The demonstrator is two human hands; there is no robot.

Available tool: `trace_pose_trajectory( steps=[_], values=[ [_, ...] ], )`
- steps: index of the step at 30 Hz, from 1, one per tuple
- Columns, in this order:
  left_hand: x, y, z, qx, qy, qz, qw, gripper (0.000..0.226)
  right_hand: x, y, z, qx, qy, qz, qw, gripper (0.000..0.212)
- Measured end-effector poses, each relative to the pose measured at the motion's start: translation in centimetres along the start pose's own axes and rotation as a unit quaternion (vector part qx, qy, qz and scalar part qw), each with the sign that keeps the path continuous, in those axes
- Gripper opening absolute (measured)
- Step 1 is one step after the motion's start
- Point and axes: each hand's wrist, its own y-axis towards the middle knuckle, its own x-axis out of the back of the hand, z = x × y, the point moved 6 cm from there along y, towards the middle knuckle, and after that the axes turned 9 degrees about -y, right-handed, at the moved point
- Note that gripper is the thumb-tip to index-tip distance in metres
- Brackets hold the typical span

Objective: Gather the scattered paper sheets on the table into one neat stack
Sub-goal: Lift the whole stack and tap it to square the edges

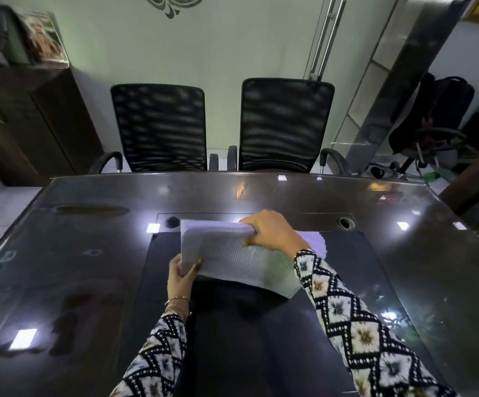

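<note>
Right, nearest the camera the two patterned sleeves (355, 325) come in from 6 o'clock and 5 o'clock, and between them lies the dark desk mat (246, 325) on the glossy table (60, 267). Above the mat's middle sits the stack of paper sheets (232, 259), printed side up, its long axis running from 10 o'clock down to 4 o'clock. The near right corner points toward the right sleeve, and the far left corner points toward 11 o'clock. The stack tilts, its far edge raised, though whether the near edge touches the mat I cannot tell.

The left hand (179, 277) is at the stack's near left corner, at 7 o'clock from its middle. Its fingers are curled, thumb on top and the rest tucked under, pinching that corner. A thin bangle (176, 300) rings the wrist.

The right hand (272, 230) is at the far edge, at 1 o'clock from the stack's middle. It arches over the top, fingers bent down and closed round the thick far edge, gripping it.

Just past that hand, toward 3 o'clock, one more pale sheet (317, 242) lies on the mat, partly hidden by the wrist.

Farther off, at 12 o'clock, two black mesh chairs (287, 124) face the table's far edge.
</note>
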Motion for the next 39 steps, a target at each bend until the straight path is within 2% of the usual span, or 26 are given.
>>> trace_pose_trajectory(
  steps=[2,3,5,7,11,12,15,17,19,21,27,30,32,34,37,39],
  values=[
    [-0.1,-0.4,0.8,0.03,-0.083,-0.011,0.996,0.061,1.1,-0.8,-1.2,-0.044,0.081,-0.042,0.995,0.029],
    [-0.8,-0.6,0.8,0.052,-0.1,0.01,0.994,0.059,1.5,-1.4,-1.9,-0.067,0.158,-0.063,0.983,0.031],
    [-2.7,-0.5,0.0,0.069,-0.106,0.096,0.987,0.04,1.6,-2.4,-3.2,-0.093,0.329,-0.101,0.935,0.038],
    [-3.9,0.0,-2.6,0.028,-0.108,0.14,0.984,0.02,1.0,-3.3,-4.3,-0.114,0.428,-0.146,0.885,0.042],
    [-5.0,1.0,-8.2,-0.103,-0.072,0.123,0.984,0.011,-0.9,-4.8,-5.3,-0.178,0.529,-0.221,0.8,0.048],
    [-5.2,0.9,-8.9,-0.131,-0.057,0.117,0.983,0.011,-1.5,-5.1,-5.5,-0.187,0.547,-0.233,0.782,0.048],
    [-5.4,-0.1,-9.1,-0.176,0.034,0.067,0.981,0.03,-4.1,-5.8,-5.8,-0.21,0.578,-0.243,0.75,0.04],
    [-5.3,-0.9,-7.6,-0.156,0.111,0.027,0.981,0.025,-6.6,-6.3,-5.8,-0.236,0.571,-0.218,0.755,0.046],
    [-5.8,-1.7,-5.2,-0.149,0.166,0.049,0.973,0.026,-9.1,-6.9,-5.5,-0.242,0.564,-0.184,0.768,0.048],
    [-6.1,-2.6,-3.6,-0.151,0.173,0.085,0.97,0.027,-10.5,-7.4,-5.3,-0.236,0.573,-0.178,0.764,0.043],
    [-5.6,-2.6,-4.2,-0.18,0.196,0.061,0.962,0.031,-9.1,-6.9,-5.7,-0.235,0.543,-0.202,0.781,0.023],
    [-5.5,-2.6,-3.7,-0.153,0.218,0.076,0.961,0.029,-10.2,-6.9,-5.9,-0.238,0.541,-0.182,0.786,0.037],
    [-5.5,-2.5,-2.8,-0.131,0.242,0.091,0.957,0.04,-11.7,-7.0,-5.8,-0.239,0.548,-0.147,0.788,0.047],
    [-5.4,-2.3,-2.7,-0.122,0.265,0.087,0.953,0.045,-12.2,-6.9,-6.0,-0.243,0.546,-0.132,0.791,0.047],
    [-5.5,-1.9,-3.5,-0.131,0.298,0.086,0.942,0.033,-11.0,-6.5,-6.5,-0.233,0.516,-0.13,0.814,0.04],
    [-5.5,-1.6,-3.8,-0.142,0.32,0.091,0.932,0.023,-10.6,-6.3,-6.8,-0.229,0.506,-0.121,0.823,0.044]
  ],
)
